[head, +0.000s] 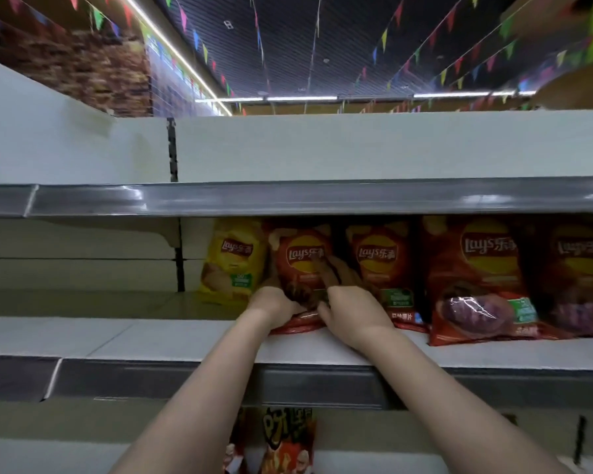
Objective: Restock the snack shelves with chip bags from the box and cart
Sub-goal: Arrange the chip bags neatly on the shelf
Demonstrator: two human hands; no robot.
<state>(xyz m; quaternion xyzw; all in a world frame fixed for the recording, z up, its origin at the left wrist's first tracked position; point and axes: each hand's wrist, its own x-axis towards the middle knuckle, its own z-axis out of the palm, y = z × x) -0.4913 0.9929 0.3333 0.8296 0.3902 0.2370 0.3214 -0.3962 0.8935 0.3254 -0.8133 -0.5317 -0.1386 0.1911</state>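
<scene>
Head view: both hands settle a red chip bag (302, 265) upright on the middle shelf (185, 336).

Left hand (274, 304) and right hand (353, 313) meet at the bag's lower edge, the fingers (326, 271) of the right curled up its front and those of the left wrapped round its bottom corner, so both sets are closed on the bag. Just left of the fingers stands a yellow chip bag (231, 261); just right of them, more red bags (476, 275) run in a row. Beyond the yellow bag the shelf lies bare, and the top shelf (288, 196) shows no stock at all. Below the forearms an orange snack bag (285, 439) sits alone. Restocking looks barely begun, I'd judge; box and cart are out of sight.
</scene>
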